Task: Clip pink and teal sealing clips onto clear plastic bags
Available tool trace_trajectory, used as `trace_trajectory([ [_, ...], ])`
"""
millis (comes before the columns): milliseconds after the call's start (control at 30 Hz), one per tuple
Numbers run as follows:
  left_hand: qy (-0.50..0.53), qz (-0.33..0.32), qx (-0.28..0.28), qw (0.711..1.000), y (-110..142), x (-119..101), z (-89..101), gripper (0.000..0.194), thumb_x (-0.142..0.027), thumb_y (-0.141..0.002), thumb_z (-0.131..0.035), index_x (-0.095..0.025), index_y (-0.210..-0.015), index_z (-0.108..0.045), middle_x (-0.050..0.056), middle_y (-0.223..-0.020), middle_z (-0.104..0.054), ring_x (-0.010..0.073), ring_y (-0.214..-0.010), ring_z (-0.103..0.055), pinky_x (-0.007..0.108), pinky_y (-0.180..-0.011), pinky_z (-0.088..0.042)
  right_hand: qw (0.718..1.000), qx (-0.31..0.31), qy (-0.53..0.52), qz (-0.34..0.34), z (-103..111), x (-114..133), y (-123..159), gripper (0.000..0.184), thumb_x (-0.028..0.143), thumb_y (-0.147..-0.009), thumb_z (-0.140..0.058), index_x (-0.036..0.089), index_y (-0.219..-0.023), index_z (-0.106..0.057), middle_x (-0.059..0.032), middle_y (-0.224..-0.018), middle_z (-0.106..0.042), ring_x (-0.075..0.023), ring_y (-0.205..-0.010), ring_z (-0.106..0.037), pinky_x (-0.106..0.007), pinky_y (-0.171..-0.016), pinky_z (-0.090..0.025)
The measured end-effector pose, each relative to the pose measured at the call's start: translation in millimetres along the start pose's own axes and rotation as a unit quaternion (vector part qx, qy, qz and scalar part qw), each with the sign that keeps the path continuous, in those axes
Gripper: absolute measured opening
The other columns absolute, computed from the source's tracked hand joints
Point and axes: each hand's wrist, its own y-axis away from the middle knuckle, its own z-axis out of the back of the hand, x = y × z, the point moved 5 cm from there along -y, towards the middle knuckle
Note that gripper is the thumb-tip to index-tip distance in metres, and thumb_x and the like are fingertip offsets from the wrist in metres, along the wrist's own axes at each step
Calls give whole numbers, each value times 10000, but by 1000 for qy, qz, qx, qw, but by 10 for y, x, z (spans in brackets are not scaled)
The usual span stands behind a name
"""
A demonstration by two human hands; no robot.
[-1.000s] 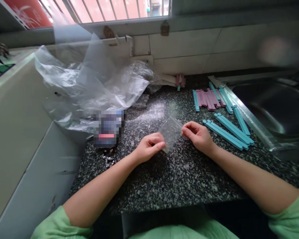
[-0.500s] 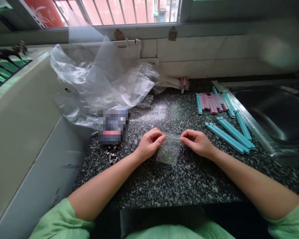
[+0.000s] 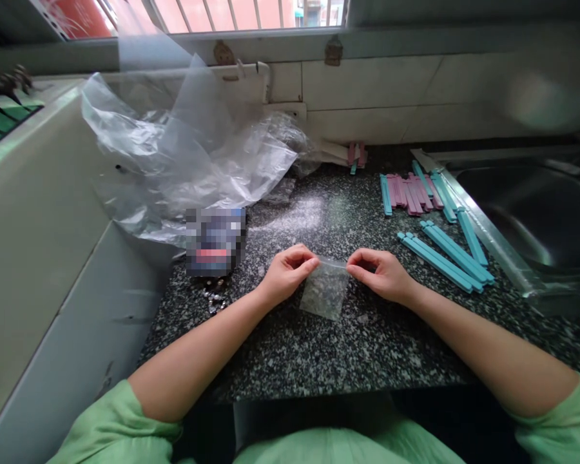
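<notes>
The thumb and forefinger of the left hand (image 3: 290, 274) were pinching one top corner of a small clear bag (image 3: 323, 295), and those of the right hand (image 3: 379, 276) were pinching the other. A second earlier the bag had been turned cornerwise, with the left hand lower on its side; by half a second earlier its top edge already ran across between the hands, and that grip was unchanged. The bag hung low over the speckled countertop (image 3: 357, 357), whose pattern showed through it.

Right of the hands lay long turquoise clips (image 3: 444, 258), and beyond them a row of pink clips (image 3: 410, 194). To the left, near the forearm, were shiny beads (image 3: 215, 298) below a pixel-blurred object (image 3: 216, 241). Behind stood a large crumpled plastic bag (image 3: 207, 154); its contents could not be made out. At far right was a metal sink (image 3: 536, 219), its basin dark.
</notes>
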Motion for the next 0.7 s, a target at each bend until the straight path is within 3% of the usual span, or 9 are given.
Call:
trace_trajectory([
  [233,-14,2,-8,1000,8,14,3,236,-330,-751,-572,-152,-596,-570,-20,-591,-483,100,-587,-439,242,-593,-376,1000,-9,-12,4,1,-4,2,187,335,-783,-533,165,-712,-567,-4,-618,-557,-98,-535,-472,-220,-497,-387],
  [467,10,21,27,999,8,31,-55,216,-342,-736,-584,-143,-656,-562,-10,-627,-507,97,-599,-462,226,-571,-379,1000,7,-1,3,-27,28,9,190,335,-780,-533,166,-701,-570,-3,-605,-561,-97,-523,-474,-218,-481,-381],
  [700,-13,14,3,1000,11,47,-43,195,-310,-745,-577,-145,-642,-567,-2,-623,-517,102,-604,-476,231,-584,-395,1000,7,-13,-6,-40,18,17,175,330,-779,-541,170,-715,-573,-7,-615,-569,-100,-531,-485,-219,-487,-397],
])
